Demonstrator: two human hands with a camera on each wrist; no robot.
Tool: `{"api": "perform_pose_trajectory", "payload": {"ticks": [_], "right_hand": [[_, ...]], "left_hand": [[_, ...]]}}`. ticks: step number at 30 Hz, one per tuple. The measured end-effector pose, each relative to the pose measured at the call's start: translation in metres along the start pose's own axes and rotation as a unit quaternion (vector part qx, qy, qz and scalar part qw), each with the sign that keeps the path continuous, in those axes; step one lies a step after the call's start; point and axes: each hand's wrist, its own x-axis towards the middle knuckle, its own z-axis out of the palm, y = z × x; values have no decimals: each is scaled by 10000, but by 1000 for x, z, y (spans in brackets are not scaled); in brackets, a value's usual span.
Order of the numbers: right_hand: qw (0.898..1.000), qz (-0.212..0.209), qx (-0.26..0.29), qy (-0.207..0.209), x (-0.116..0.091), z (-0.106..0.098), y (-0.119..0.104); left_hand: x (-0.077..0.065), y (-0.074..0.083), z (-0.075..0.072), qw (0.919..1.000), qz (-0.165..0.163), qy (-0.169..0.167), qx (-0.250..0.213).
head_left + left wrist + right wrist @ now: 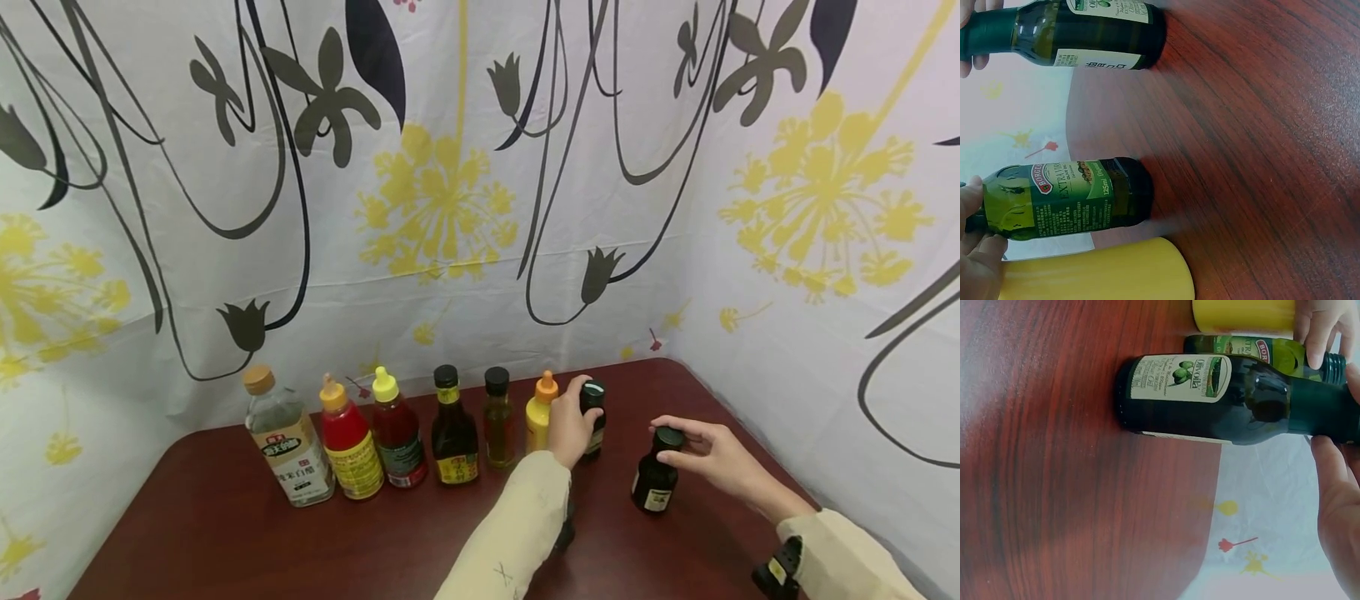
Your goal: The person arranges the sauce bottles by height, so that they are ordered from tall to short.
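Note:
By its neck, my left hand [572, 427] holds a small green olive oil bottle [597, 433] with a dark cap. The left wrist view shows this bottle's [1075, 199] green and cream label, with thumb and fingers around the neck. To the right and nearer, my right hand [716, 458] grips a darker olive oil bottle [655, 483] at its capped top. In the right wrist view this dark bottle [1179, 394] has a cream label with olives, and its base is close over the table. A yellow squeeze bottle [537, 419] with an orange tip stands just left of my left hand, partly hidden.
Further left along the back of the dark red table [360, 542] is a row: a white vinegar bottle [294, 458], red squeeze bottles [351, 450], a dark sauce bottle [454, 442] and a small oil bottle [498, 429]. A patterned cloth [450, 317] hangs behind and at the right.

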Motion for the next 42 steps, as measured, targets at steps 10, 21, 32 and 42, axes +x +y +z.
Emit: {"api": "perform_pose_trajectory", "payload": {"ticks": [10, 21, 32, 42], "right_hand": [[9992, -107, -323, 195, -1, 4, -1], [9942, 956, -303, 389, 1, 0, -9], [9885, 1092, -781, 700, 18, -9, -22], [9874, 1109, -909, 673, 50, -12, -23]], "left_hand": [[-1, 1, 2, 9999, -76, 110, 26], [-1, 1, 1, 9999, -10, 170, -13], [1, 3, -1, 9998, -180, -82, 43], [0, 4, -1, 9995, -243, -140, 155]]}}
